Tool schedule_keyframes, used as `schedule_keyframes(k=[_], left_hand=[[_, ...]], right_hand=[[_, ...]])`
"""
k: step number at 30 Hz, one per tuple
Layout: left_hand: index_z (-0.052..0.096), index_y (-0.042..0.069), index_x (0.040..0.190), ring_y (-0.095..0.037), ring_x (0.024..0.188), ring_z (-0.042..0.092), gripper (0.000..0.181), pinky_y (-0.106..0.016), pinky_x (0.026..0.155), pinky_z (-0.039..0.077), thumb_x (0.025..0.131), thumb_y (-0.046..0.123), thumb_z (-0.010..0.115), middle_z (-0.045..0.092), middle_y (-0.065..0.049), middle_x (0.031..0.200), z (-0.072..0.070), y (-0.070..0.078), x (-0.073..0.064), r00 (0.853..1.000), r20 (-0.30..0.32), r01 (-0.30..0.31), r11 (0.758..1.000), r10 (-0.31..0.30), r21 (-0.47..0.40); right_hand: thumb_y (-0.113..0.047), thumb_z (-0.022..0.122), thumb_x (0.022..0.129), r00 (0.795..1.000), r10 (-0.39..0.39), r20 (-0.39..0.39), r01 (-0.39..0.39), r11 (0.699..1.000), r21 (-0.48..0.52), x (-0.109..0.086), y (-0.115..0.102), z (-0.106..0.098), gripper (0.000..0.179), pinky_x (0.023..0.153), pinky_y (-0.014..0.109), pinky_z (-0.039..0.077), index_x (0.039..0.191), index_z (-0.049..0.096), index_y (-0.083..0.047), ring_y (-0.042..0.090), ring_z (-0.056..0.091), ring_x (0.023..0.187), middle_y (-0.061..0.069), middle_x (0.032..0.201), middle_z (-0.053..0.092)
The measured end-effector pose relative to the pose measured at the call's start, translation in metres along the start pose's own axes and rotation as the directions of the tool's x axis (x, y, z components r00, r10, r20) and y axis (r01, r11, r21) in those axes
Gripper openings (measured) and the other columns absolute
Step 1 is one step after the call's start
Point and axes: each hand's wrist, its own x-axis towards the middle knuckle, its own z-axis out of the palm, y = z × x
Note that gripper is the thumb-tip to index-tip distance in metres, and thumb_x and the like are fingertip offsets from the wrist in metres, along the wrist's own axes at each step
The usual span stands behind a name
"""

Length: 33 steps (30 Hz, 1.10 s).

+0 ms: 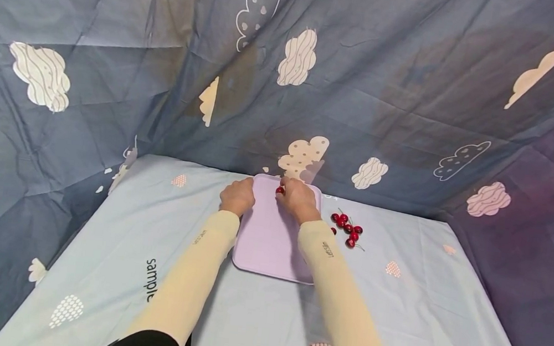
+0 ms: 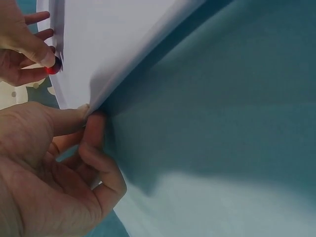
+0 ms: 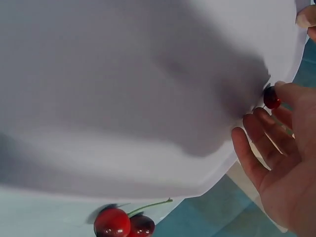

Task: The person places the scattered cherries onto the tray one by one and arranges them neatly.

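Observation:
A light purple tray (image 1: 270, 245) lies on the cloth-covered table. My left hand (image 1: 237, 196) is at its left side; in the left wrist view, thumb and forefinger pinch the tray's rim (image 2: 129, 68). Over the tray's far end, my right hand (image 1: 299, 198) pinches a dark red cherry (image 1: 280, 190) between thumb and forefinger. The right wrist view shows this cherry (image 3: 271, 98) at the tray's far edge, the other fingers spread beside it. Whether the cherry touches the tray, I cannot tell.
Several cherries (image 1: 348, 229), some with stems, lie on the table right of the tray. One is partly hidden by the right forearm. A pale blue printed cloth (image 1: 419, 304) covers the table, and a dark cloud-patterned curtain (image 1: 354, 102) rises just behind the tray.

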Motion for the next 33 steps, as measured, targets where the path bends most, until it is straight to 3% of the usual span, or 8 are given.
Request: schedule_keyframes(k=[7,14,19,21,23,26,29,33], left_hand=[[0.058,0.015,0.144,-0.038,0.126,0.067,0.039,-0.058,0.104,0.055,0.104,0.015,0.056,0.068,-0.016,0.138,0.001,0.0,0.006,0.999,0.041,0.032,0.999,-0.032,0.012],[0.054,0.014,0.15,-0.035,0.123,0.068,0.047,-0.056,0.105,0.055,0.104,0.018,0.059,0.068,-0.015,0.14,0.004,0.003,0.007,0.999,0.04,0.03,1.0,-0.03,0.007],[0.056,0.013,0.146,-0.037,0.123,0.068,0.044,-0.057,0.104,0.055,0.102,0.016,0.058,0.068,-0.016,0.138,0.004,0.003,0.004,1.0,0.017,0.013,1.0,-0.013,0.011],[0.057,0.013,0.145,-0.037,0.124,0.067,0.044,-0.057,0.103,0.055,0.101,0.016,0.058,0.069,-0.016,0.138,0.003,0.003,0.003,1.0,0.017,0.004,1.0,-0.004,0.011],[0.056,0.012,0.146,-0.037,0.123,0.067,0.045,-0.057,0.104,0.055,0.101,0.016,0.058,0.068,-0.016,0.138,0.003,0.004,0.003,1.0,0.026,0.001,1.0,-0.001,0.01],[0.055,0.013,0.147,-0.036,0.124,0.067,0.046,-0.057,0.104,0.055,0.102,0.017,0.058,0.068,-0.016,0.14,0.003,0.004,0.005,0.999,0.04,0.007,1.0,-0.007,0.01],[0.054,0.013,0.148,-0.036,0.123,0.068,0.047,-0.057,0.104,0.055,0.102,0.018,0.058,0.068,-0.014,0.141,0.003,0.004,0.006,0.999,0.046,0.018,1.0,-0.019,0.017],[0.053,0.013,0.15,-0.036,0.124,0.067,0.049,-0.057,0.105,0.055,0.101,0.019,0.059,0.067,-0.014,0.142,0.003,0.004,0.007,0.999,0.048,0.022,1.0,-0.023,0.02]], right_hand=[[-0.034,0.063,0.105,0.997,-0.079,-0.022,0.079,0.997,0.006,-0.023,0.006,-0.008,0.045,0.107,0.051,0.053,0.144,0.055,-0.012,0.034,0.067,0.126,0.014,0.14,0.064],[-0.038,0.053,0.109,0.994,-0.068,-0.083,0.084,0.974,0.209,-0.062,0.02,-0.027,0.045,0.104,0.056,0.053,0.144,0.057,-0.011,0.035,0.066,0.124,0.015,0.134,0.067],[-0.041,0.049,0.11,0.992,-0.026,-0.126,0.067,0.938,0.339,-0.091,0.036,-0.034,0.041,0.096,0.049,0.055,0.136,0.064,-0.013,0.031,0.072,0.108,0.013,0.132,0.071],[-0.04,0.049,0.111,0.992,0.02,-0.122,0.035,0.9,0.435,-0.102,0.042,-0.036,0.038,0.088,0.045,0.058,0.132,0.065,-0.013,0.029,0.075,0.1,0.013,0.131,0.072],[-0.038,0.05,0.111,0.992,0.072,-0.108,-0.002,0.841,0.541,-0.111,0.048,-0.037,0.034,0.078,0.041,0.061,0.129,0.066,-0.013,0.028,0.078,0.091,0.014,0.13,0.073],[-0.033,0.055,0.111,0.987,0.14,-0.076,-0.05,0.726,0.686,-0.121,0.058,-0.04,0.031,0.063,0.035,0.061,0.129,0.066,-0.011,0.026,0.079,0.08,0.018,0.127,0.074],[-0.024,0.06,0.109,0.978,0.206,-0.039,-0.096,0.606,0.79,-0.129,0.069,-0.042,0.028,0.055,0.03,0.059,0.13,0.067,-0.008,0.02,0.078,0.071,0.02,0.126,0.073],[-0.015,0.061,0.107,0.957,0.289,0.028,-0.168,0.472,0.865,-0.14,0.086,-0.042,0.028,0.053,0.026,0.056,0.132,0.066,-0.004,0.013,0.074,0.066,0.006,0.113,0.075]])
